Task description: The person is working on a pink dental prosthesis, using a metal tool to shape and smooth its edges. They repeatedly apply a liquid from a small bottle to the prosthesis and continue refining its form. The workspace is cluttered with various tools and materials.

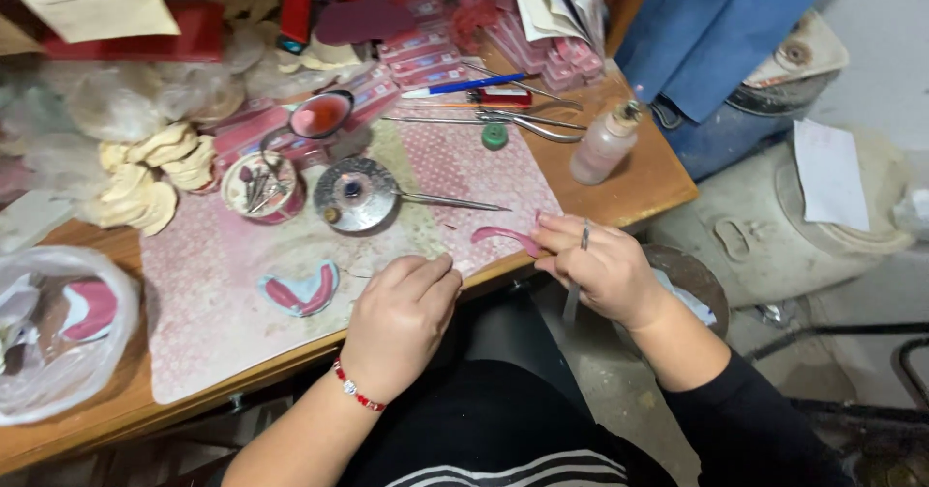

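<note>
My left hand (402, 318) rests curled on the near edge of the pink patterned mat (223, 293), fingers closed, and I cannot see anything in it. A red bead bracelet (356, 390) circles that wrist. My right hand (605, 269) pinches one end of a curved pink wax strip (503, 236) lying on the mat, and a thin metal tool (578, 274) runs between its fingers, pointing down past the table edge. To the left of my left hand, a blue model with pink wax (300, 290) lies on the mat.
A round metal dish (354, 194) with a probe, a cup of small tools (261, 185), plaster dental casts (155, 172), pliers (513, 122), a pen (464, 86), a clear bottle (605, 143), pink boxes (426, 46) and a plastic bag (53, 327) crowd the wooden table (619, 182).
</note>
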